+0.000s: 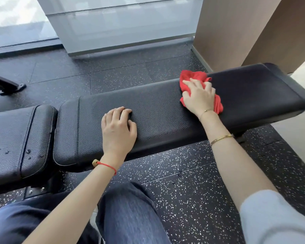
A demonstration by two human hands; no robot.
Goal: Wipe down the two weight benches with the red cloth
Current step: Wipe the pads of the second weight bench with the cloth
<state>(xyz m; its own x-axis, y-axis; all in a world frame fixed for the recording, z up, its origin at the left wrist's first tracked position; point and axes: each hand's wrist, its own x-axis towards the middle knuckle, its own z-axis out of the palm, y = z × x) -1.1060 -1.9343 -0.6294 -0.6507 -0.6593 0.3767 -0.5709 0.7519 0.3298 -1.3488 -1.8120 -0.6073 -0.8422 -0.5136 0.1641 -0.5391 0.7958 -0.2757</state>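
Two black pads fill the view: the long bench pad (165,110) lies under both hands, and a shorter seat pad (16,138), well out beyond the left hand, carries scattered water droplets (27,151). Whether these pads belong to one bench or two cannot be told. Speckled rubber floor (192,191) spreads below the forearms. The left hand (118,131) rests palm-down on the long pad, fingers loosely bent, holding nothing and seemingly bracing. The right hand (199,97) presses flat, fingers spread, on the bunched red cloth (192,76), which sits on the pad toward its far end, beyond the right hand's fingertips and under its palm. The step in hand looks like wiping the long pad. Next, judging by the droplets, the cloth needs sweeping back past the left hand onto the wet seat pad, with steady downward pressure.
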